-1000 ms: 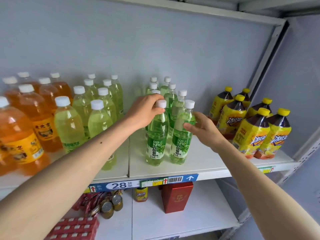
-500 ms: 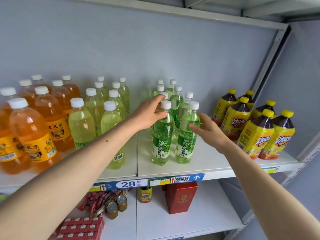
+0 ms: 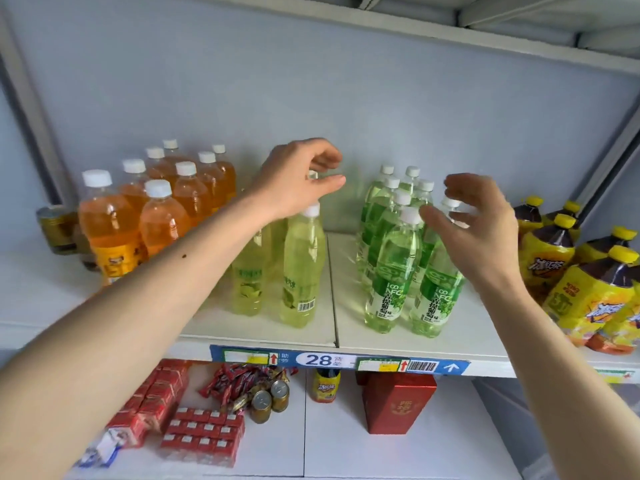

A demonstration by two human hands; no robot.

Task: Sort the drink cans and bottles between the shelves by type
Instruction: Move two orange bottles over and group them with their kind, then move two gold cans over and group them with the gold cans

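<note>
- Left hand (image 3: 298, 178), centre frame, curls loosely over a yellow-green bottle (image 3: 303, 268)'s cap, gripping nothing.
- Right hand (image 3: 474, 230), spread, hovers beside the green grape bottles (image 3: 394, 271) right of centre.
- Best: grip necks, lift straight, keep groups apart.

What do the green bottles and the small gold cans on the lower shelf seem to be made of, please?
Green bottles: probably clear, glossy plastic, since the liquid shows through and the walls glint; caps white, matte.
Gold cans: probably metal, given the shiny, reflective round tops; too small to tell more.
</note>
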